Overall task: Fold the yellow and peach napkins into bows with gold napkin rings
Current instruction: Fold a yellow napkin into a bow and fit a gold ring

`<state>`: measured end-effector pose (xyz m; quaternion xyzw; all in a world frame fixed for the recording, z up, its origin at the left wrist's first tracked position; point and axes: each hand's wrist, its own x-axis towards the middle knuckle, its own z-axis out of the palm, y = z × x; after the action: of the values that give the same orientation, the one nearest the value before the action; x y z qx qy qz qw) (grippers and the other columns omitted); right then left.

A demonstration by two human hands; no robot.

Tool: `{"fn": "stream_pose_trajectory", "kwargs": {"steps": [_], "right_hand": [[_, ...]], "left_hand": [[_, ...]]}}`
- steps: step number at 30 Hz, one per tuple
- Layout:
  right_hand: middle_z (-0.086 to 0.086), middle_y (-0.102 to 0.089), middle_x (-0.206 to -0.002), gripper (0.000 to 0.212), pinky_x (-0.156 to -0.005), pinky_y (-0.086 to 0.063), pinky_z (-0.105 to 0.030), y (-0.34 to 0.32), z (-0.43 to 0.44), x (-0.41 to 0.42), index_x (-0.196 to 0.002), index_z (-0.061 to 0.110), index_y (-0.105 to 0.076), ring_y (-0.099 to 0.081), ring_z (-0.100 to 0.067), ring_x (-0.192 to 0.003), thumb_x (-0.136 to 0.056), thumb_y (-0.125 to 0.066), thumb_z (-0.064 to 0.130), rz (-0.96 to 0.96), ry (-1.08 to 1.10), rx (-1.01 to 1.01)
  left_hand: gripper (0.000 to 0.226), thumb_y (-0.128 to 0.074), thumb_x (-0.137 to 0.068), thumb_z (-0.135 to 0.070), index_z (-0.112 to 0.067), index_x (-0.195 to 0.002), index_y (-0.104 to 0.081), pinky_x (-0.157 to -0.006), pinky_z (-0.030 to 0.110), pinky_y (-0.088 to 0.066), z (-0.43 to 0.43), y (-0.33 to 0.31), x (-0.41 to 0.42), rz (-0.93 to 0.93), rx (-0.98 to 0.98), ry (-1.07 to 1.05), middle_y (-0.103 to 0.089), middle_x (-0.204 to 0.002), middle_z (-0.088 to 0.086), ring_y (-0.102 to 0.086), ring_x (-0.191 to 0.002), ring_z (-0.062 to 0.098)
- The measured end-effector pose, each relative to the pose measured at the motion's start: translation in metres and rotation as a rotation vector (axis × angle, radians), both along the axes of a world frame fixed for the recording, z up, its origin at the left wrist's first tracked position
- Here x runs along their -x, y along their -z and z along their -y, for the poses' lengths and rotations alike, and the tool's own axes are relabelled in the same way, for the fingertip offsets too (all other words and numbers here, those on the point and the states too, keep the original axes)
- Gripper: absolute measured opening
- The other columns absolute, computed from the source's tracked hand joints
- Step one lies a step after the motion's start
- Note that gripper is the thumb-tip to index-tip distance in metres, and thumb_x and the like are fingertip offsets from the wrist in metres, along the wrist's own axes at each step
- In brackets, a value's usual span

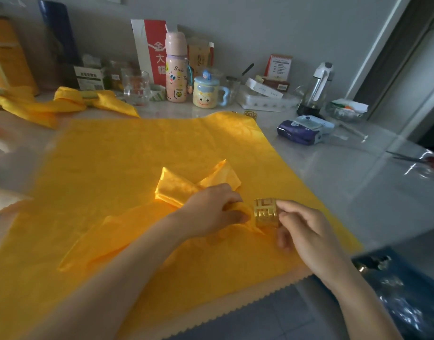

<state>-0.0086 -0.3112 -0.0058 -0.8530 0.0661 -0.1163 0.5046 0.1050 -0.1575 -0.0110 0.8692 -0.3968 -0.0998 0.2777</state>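
Note:
A folded yellow napkin [176, 190] lies on a flat yellow cloth [127, 148] in the middle of the table, its two tails crossing. My left hand [211, 212] pinches the napkin's bunched middle. Just right of it, my right hand [304, 229] holds a gold napkin ring [266, 213] by its far side, the ring's opening against the bunched fold. A finished yellow bow [88, 99] with a ring sits at the back left. Another gold ring [250, 114] lies at the cloth's far edge. A peach edge [235, 300] shows under the cloth's near side.
Along the back stand a pink bottle [176, 69], a yellow cartoon mug [206, 93], a glass [136, 87], boxes and a clear bottle [316, 87]. A tissue pack [304, 128] lies at the right, scissors [422, 160] farther right.

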Motion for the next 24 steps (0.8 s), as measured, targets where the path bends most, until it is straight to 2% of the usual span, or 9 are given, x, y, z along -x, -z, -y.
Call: {"fn": "stream_pose_trajectory", "kwargs": {"steps": [3,6,8,11,15,17,20,24], "right_hand": [[0.003,-0.056,-0.048,0.031,-0.048,-0.043,-0.02,-0.001,0.002,0.002,-0.116,0.034,-0.051,-0.05,-0.005,-0.047,-0.097,-0.042,0.012,0.023,0.071,0.007],[-0.001,-0.055,-0.047,0.029,-0.046,-0.042,-0.021,-0.005,0.003,0.004,-0.106,0.032,-0.063,-0.049,-0.006,-0.044,-0.095,-0.046,0.011,0.031,0.037,0.04],[-0.002,-0.054,-0.045,0.03,-0.043,-0.041,-0.022,-0.005,0.0,0.003,-0.102,0.031,-0.066,-0.048,-0.008,-0.043,-0.093,-0.051,0.007,0.056,0.027,-0.015],[-0.003,-0.051,-0.042,0.031,-0.037,-0.037,-0.02,-0.007,-0.002,-0.001,-0.097,0.03,-0.066,-0.043,-0.011,-0.038,-0.088,-0.057,0.001,0.13,0.076,-0.182],[-0.008,-0.049,-0.043,0.027,-0.035,-0.032,-0.019,-0.016,0.0,0.002,-0.09,0.028,-0.069,-0.038,-0.011,-0.035,-0.083,-0.06,0.004,0.206,0.087,-0.274],[-0.005,-0.047,-0.041,0.025,-0.034,-0.031,-0.019,-0.02,-0.001,0.006,-0.094,0.028,-0.069,-0.036,-0.012,-0.034,-0.083,-0.06,0.007,0.231,0.071,-0.24],[-0.002,-0.049,-0.039,0.028,-0.036,-0.033,-0.017,-0.018,-0.007,0.007,-0.097,0.029,-0.069,-0.039,-0.008,-0.034,-0.085,-0.06,0.005,0.236,0.075,-0.057],[0.012,-0.056,-0.045,0.029,-0.037,-0.034,-0.015,-0.004,-0.009,-0.006,-0.113,0.021,-0.066,-0.043,-0.005,-0.035,-0.087,-0.061,0.008,0.174,0.121,0.082]], "left_hand": [[0.017,-0.055,-0.092,-0.032,-0.017,-0.099,-0.059,-0.063,0.014,-0.033,-0.003,-0.003,-0.002,-0.106,0.061,0.028,-0.047,-0.084,-0.007,-0.043,-0.071,0.004],[0.011,-0.053,-0.093,-0.032,-0.025,-0.084,-0.054,-0.058,0.01,-0.035,-0.005,-0.006,-0.005,-0.23,0.127,0.017,-0.048,-0.073,-0.013,-0.045,-0.064,-0.002],[0.013,-0.053,-0.093,-0.031,-0.027,-0.081,-0.052,-0.057,0.011,-0.035,-0.005,-0.006,-0.006,-0.261,0.157,0.012,-0.049,-0.071,-0.013,-0.044,-0.063,-0.001],[0.018,-0.051,-0.094,-0.032,-0.02,-0.08,-0.05,-0.059,0.02,-0.033,-0.004,-0.005,-0.005,-0.251,0.167,-0.01,-0.045,-0.068,-0.009,-0.042,-0.061,0.004],[0.019,-0.049,-0.095,-0.032,-0.017,-0.084,-0.051,-0.062,0.027,-0.035,-0.003,-0.002,-0.003,-0.226,0.147,-0.083,-0.047,-0.07,-0.007,-0.044,-0.063,0.006],[0.019,-0.048,-0.096,-0.031,-0.02,-0.081,-0.052,-0.063,0.026,-0.037,-0.002,-0.001,-0.003,-0.212,0.128,-0.088,-0.05,-0.071,-0.007,-0.046,-0.065,0.007],[0.022,-0.048,-0.096,-0.029,-0.015,-0.084,-0.059,-0.067,0.028,-0.04,-0.001,-0.002,-0.004,-0.238,0.134,-0.076,-0.054,-0.072,-0.005,-0.048,-0.065,0.01],[0.029,-0.047,-0.097,-0.028,-0.004,-0.09,-0.06,-0.056,0.022,-0.033,-0.003,-0.003,-0.004,-0.235,0.122,-0.043,-0.048,-0.066,-0.005,-0.041,-0.054,0.005]]}}
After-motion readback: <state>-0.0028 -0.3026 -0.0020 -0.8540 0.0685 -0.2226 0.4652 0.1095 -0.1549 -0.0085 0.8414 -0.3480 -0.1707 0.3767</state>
